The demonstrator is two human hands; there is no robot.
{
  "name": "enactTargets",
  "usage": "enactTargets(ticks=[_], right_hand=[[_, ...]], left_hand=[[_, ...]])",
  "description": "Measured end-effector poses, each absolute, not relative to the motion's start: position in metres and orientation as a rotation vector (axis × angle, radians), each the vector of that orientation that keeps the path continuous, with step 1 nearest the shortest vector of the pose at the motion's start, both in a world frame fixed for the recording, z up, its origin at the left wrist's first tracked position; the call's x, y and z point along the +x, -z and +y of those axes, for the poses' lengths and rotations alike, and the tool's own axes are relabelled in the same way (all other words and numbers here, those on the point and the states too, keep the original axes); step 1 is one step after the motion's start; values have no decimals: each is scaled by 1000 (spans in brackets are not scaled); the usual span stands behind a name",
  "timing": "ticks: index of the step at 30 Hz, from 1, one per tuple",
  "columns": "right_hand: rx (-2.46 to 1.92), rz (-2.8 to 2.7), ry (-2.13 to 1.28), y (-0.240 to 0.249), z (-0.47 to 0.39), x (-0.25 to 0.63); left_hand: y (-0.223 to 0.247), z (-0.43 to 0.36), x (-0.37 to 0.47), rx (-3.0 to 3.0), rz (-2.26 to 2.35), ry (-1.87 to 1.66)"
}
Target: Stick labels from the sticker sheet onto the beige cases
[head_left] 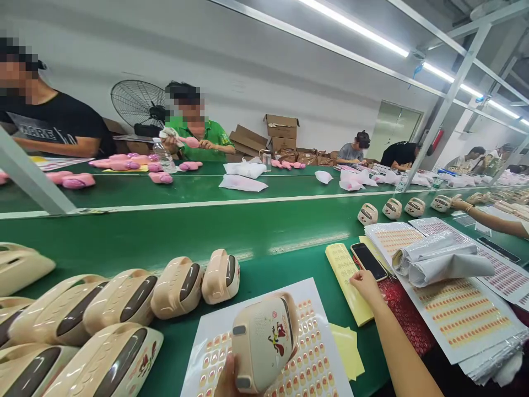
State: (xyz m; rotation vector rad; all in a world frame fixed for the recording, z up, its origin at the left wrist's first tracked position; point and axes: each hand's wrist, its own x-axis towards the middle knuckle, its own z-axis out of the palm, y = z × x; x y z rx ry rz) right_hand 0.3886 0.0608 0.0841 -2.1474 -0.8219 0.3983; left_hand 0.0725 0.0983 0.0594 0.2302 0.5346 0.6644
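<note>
Head view: left hand grips rounded plastic case; right hand curled, hold unclear.

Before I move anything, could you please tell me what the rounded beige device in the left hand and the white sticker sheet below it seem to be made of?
The rounded beige device looks like satin moulded plastic, given its smooth curves and soft highlights. The white sticker sheet could be coated paper or thin film, judging by its flat, glossy shine.
</note>
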Motion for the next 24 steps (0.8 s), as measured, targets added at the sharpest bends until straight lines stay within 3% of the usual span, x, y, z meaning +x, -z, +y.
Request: enactTargets(ticks=[7,16,24], right_hand=[[-2267,-881,-403,-81,64,387],[-2230,-836,-441,-80,62,389],[-2016,-749,-555,-94,62,381]], left_hand=[[-58,97,80,318,734,-630],[-94,88,96,391,819,-724],[-91,96,102,536,883,-788]])
